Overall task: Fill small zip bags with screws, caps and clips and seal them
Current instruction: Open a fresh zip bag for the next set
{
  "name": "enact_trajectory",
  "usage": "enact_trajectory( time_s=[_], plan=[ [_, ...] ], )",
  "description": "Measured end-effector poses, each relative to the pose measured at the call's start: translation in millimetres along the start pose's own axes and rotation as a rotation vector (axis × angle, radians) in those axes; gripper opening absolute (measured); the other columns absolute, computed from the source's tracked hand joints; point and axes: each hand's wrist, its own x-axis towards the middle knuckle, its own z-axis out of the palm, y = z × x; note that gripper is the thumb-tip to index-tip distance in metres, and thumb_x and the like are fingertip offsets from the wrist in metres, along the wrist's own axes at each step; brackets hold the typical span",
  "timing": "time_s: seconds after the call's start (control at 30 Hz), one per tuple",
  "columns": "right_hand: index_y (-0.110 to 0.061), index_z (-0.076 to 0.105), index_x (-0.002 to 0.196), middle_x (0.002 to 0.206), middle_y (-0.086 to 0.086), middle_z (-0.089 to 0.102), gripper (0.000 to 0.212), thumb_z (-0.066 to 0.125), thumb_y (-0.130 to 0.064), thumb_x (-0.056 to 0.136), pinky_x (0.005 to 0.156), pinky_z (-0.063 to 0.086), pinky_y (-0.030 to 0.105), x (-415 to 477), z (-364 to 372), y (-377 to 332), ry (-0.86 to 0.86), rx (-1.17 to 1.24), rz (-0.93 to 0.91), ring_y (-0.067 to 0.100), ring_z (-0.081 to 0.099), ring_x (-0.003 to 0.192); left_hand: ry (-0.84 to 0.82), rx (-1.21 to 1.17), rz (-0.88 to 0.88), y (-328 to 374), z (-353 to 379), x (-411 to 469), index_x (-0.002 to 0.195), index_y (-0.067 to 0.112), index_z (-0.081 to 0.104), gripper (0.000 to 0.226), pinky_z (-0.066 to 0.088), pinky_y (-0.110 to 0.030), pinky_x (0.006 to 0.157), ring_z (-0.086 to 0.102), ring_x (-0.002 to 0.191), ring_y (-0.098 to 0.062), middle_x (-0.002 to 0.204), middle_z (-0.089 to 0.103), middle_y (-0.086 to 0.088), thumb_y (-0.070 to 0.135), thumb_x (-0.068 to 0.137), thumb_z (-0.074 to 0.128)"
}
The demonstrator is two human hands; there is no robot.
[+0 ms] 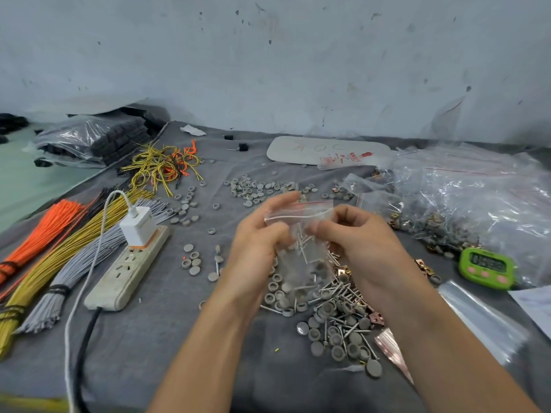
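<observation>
Two bare forearms (pixel 208 353) are seen at the near edge. Beyond them, one pile of screws, caps and copper clips (pixel 337 320) is spread on the grey cloth (pixel 167 338), its pieces too many to be counted. One small zip bag (pixel 307 260), with screws and caps inside, is held upright above the pile. Its left side is pinched by the left hand (pixel 256 248) and its right side, just under the red-striped zip, by the right hand (pixel 366 242), fingers curled narrowly. One power strip (pixel 128 266) carrying one white charger (pixel 137 225) is laid to the left, and one green timer (pixel 486 268) to the right. Farther off, loose caps (pixel 256 189) are scattered.
</observation>
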Motion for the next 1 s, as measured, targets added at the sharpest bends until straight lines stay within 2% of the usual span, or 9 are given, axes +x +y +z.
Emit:
enact_trajectory(
  time_s=[0.07, 0.2, 0.27, 0.3, 0.4, 0.57, 0.67, 0.8, 1.0],
  plan=[
    [-0.021, 0.062, 0.064, 0.072, 0.008, 0.061, 0.030, 0.085, -0.006, 0.076, 0.072, 0.043, 0.037, 2.4, -5.6, 1.8, 0.073, 0.017, 0.020, 0.019, 0.053, 0.067, 0.155, 0.038, -0.049, -2.9, 2.6, 4.6, 0.106, 0.018, 0.077, 0.036, 0.055, -0.033, 0.077, 0.068, 0.084, -0.020, 0.103, 0.077, -0.012, -0.003, 0.079, 0.065],
    [-0.019, 0.070, 0.089, 0.074, 0.005, 0.072, 0.025, 0.087, -0.007, 0.076, 0.076, 0.049, 0.041, 7.0, -10.9, 6.2, 0.190, 0.064, 0.081, 0.015, 0.060, 0.060, 0.233, 0.052, -0.091, -3.8, 7.0, 6.7, 0.095, 0.010, 0.076, 0.014, 0.053, -0.043, 0.079, 0.066, 0.076, -0.025, 0.083, 0.074, -0.016, -0.001, 0.086, 0.076],
    [-0.018, 0.074, 0.094, 0.079, 0.008, 0.076, 0.021, 0.086, -0.011, 0.079, 0.076, 0.053, 0.036, 8.4, -13.3, 6.7, 0.197, 0.090, 0.101, 0.015, 0.060, 0.061, 0.259, 0.041, -0.074, -2.6, 8.9, 8.9, 0.090, 0.010, 0.078, 0.007, 0.055, -0.036, 0.072, 0.068, 0.069, -0.021, 0.078, 0.076, -0.014, 0.004, 0.087, 0.077],
    [-0.017, 0.076, 0.093, 0.078, 0.007, 0.076, 0.016, 0.085, -0.012, 0.081, 0.069, 0.053, 0.029, 8.7, -15.1, 6.5, 0.200, 0.098, 0.101, 0.014, 0.061, 0.061, 0.273, 0.032, -0.066, -1.8, 10.1, 9.8, 0.088, 0.010, 0.078, 0.005, 0.056, -0.031, 0.066, 0.068, 0.066, -0.018, 0.076, 0.076, -0.013, 0.005, 0.088, 0.076],
    [-0.015, 0.076, 0.090, 0.074, 0.004, 0.077, 0.008, 0.081, -0.010, 0.086, 0.049, 0.046, 0.019, 8.0, -20.1, 5.2, 0.215, 0.104, 0.097, 0.013, 0.062, 0.060, 0.319, 0.000, -0.052, -0.4, 11.0, 11.6, 0.086, 0.006, 0.079, 0.004, 0.056, -0.021, 0.057, 0.070, 0.061, -0.012, 0.072, 0.076, -0.009, 0.004, 0.088, 0.076],
    [-0.015, 0.076, 0.086, 0.073, 0.008, 0.077, 0.014, 0.078, -0.001, 0.084, 0.052, 0.049, 0.019, 9.1, -24.0, 4.1, 0.206, 0.064, 0.092, 0.016, 0.061, 0.064, 0.363, 0.212, -0.050, -0.1, 2.6, 15.3, 0.085, 0.015, 0.082, 0.007, 0.060, -0.030, 0.064, 0.075, 0.068, -0.019, 0.075, 0.078, -0.007, 0.012, 0.080, 0.086],
    [-0.013, 0.076, 0.080, 0.068, 0.007, 0.074, 0.018, 0.077, 0.005, 0.082, 0.053, 0.050, 0.019, 10.9, -25.5, 5.1, 0.189, 0.045, 0.090, 0.014, 0.059, 0.059, 0.344, 0.236, -0.067, 0.4, -0.5, 16.0, 0.084, 0.012, 0.082, 0.008, 0.055, -0.021, 0.055, 0.073, 0.062, -0.014, 0.076, 0.078, -0.005, 0.011, 0.078, 0.087],
    [-0.012, 0.077, 0.080, 0.068, 0.006, 0.075, 0.019, 0.079, 0.007, 0.080, 0.064, 0.057, 0.024, 14.4, -28.9, 6.2, 0.220, 0.050, 0.092, 0.014, 0.062, 0.060, 0.324, 0.268, -0.073, -0.1, -2.8, 18.3, 0.076, 0.013, 0.081, 0.007, 0.050, -0.018, 0.050, 0.064, 0.051, -0.008, 0.069, 0.076, -0.006, 0.011, 0.075, 0.088],
    [-0.010, 0.077, 0.081, 0.067, 0.006, 0.075, 0.015, 0.080, 0.005, 0.081, 0.057, 0.054, 0.019, 17.0, -27.4, 4.5, 0.223, 0.051, 0.104, 0.009, 0.060, 0.053, 0.290, 0.262, -0.083, -1.1, -7.3, 22.6, 0.074, 0.014, 0.081, 0.007, 0.053, -0.020, 0.056, 0.061, 0.057, -0.010, 0.071, 0.076, -0.009, 0.010, 0.078, 0.086]
  ],
)
